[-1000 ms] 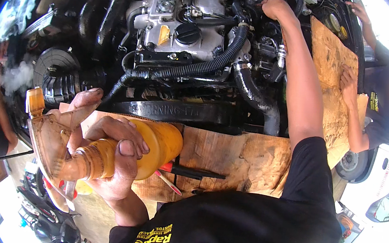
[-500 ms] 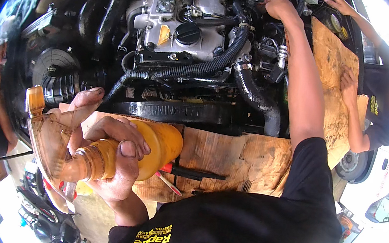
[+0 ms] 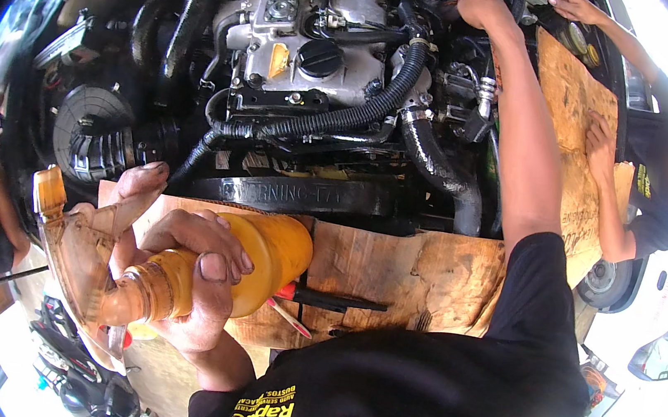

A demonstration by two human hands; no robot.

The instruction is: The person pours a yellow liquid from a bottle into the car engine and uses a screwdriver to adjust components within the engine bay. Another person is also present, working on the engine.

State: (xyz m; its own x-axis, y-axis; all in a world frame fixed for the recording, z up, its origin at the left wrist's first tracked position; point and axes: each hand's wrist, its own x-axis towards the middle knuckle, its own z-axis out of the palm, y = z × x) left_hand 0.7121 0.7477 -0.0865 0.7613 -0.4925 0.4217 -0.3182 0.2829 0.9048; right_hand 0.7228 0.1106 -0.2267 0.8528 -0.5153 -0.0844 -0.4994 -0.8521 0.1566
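Note:
My left hand (image 3: 213, 277) is wrapped round a yellow-orange spray bottle (image 3: 283, 252), which lies nearly on its side in front of the engine. Its stained, see-through spray head (image 3: 82, 257) has an orange nozzle (image 3: 50, 189) turned toward the engine bay; my index finger reaches along the trigger side. My right arm stretches over the bay, and my right hand (image 3: 485, 9) is closed among the parts beside the engine (image 3: 320, 48) at the far right. What its fingers hold, if anything, is hidden. A round black oil cap (image 3: 321, 58) sits on the metal engine cover.
Stained cardboard (image 3: 401, 275) covers the front edge of the bay, with a red-and-black tool (image 3: 331, 300) and a red-and-white stick (image 3: 290, 318) on it. A co-worker (image 3: 664, 166) leans in from the right, one hand on another cardboard piece (image 3: 571, 113). Black hoses (image 3: 441, 155) cross the front.
The spray head has shifted slightly left and down, with my left hand still round the bottle. My right hand stays at the same parts. The whole view has moved a little.

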